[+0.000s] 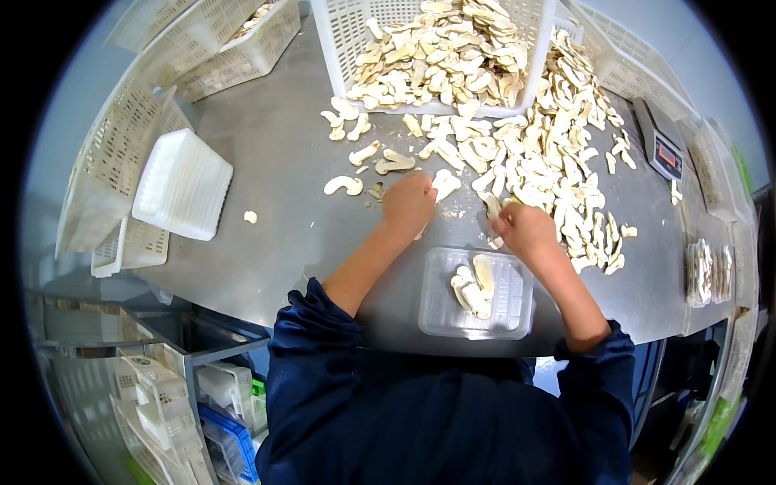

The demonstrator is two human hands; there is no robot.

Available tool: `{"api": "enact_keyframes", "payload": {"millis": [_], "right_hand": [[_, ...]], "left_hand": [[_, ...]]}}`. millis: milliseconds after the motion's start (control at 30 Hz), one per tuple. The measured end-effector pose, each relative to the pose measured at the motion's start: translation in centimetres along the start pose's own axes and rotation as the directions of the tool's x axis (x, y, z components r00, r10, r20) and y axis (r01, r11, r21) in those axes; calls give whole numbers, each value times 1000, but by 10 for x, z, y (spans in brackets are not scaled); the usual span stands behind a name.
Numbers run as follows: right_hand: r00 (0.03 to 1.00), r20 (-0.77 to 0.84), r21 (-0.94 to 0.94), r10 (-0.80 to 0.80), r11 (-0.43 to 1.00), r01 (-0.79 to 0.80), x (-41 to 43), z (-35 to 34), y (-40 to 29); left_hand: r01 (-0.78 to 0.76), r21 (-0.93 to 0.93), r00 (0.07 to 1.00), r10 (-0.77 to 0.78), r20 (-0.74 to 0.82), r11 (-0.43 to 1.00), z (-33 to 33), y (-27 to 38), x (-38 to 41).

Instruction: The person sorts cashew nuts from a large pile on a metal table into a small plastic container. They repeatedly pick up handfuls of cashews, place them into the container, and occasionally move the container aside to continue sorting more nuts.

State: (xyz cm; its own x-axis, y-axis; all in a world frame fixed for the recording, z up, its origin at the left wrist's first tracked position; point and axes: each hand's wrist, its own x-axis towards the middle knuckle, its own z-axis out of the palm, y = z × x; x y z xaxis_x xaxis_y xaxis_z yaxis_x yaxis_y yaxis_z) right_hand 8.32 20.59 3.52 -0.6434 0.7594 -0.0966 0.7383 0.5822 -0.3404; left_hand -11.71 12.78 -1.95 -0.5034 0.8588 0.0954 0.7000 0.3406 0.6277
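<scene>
My left hand (410, 203) is curled over the steel table, its fingers against a pale mushroom slice (446, 184). A bit of another slice shows below that hand; the fingers hide whether it is gripped. To the right, my right hand (526, 229) has its fingertips bunched at the edge of the heap of mushroom slices (533, 163), beside one slender slice (491, 206). Its grip is hidden too. Just in front of me lies a clear plastic tray (433, 309) with several slices (474, 288) in its middle.
A white perforated crate (333, 60) full of slices lies on its side at the back. Stacked clear trays (182, 188) stand left, near more crates (242, 57). A digital scale (664, 145) and filled packs (700, 273) sit right. The steel table (273, 157) has a curved-looking front edge.
</scene>
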Motion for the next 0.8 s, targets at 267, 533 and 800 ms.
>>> {"api": "enact_keyframes", "payload": {"millis": [267,533,800], "right_hand": [[986,90,106,138,983,-147,24,1,0],[978,70,352,197,913,-209,-45,-13,41],[960,-120,65,253,967,-247,8,-23,73]], "left_hand": [[-118,-94,975,97,-201,989,-10,-3,0],[-174,30,968,165,188,984,38,69,30],[-104,224,953,32,303,969,50,93,43]]}}
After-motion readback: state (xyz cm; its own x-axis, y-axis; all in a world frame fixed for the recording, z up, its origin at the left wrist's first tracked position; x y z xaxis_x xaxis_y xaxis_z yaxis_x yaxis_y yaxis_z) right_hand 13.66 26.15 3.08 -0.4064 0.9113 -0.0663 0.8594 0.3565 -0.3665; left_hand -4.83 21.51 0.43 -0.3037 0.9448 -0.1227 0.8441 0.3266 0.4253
